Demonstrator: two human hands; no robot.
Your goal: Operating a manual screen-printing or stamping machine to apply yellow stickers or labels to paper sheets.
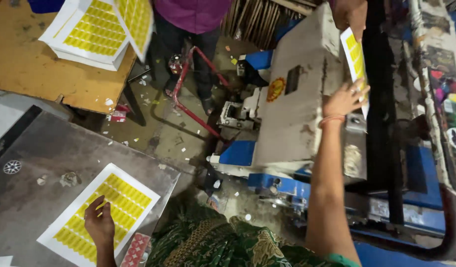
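View: we look down from our own head at both our bare arms, over a lap of green patterned cloth (223,244).

Left hand: our left hand (99,222) lies flat on a sheet of yellow labels (102,210), fingers loosely together and pointing up the sheet, not pinching anything.

Sheet under left hand: the white sheet printed with rows of small yellow labels rests on a grey metal table (40,163) at lower left, one corner near the table's right edge.

Right hand: our right hand (344,99) reaches far forward with fingers spread, fingertips against a second yellow sheet (356,64); we cannot tell whether the thumb pinches it.

Second sheet: it stands nearly upright at the far side of a grey and blue machine (292,118), between the machine's pale casing and its dark frame.

Other person's hand: another person's hand (350,15) comes down from above and touches the top of that same upright sheet.

Other person: they stand behind the machine in a purple top (191,12), near a red metal stand (186,96).

Stack: more yellow label sheets are piled (89,34) on a wooden table (35,69) at upper left, well apart from our hands.

Floor: small paper scraps (153,99) lie scattered between the tables and the machine.
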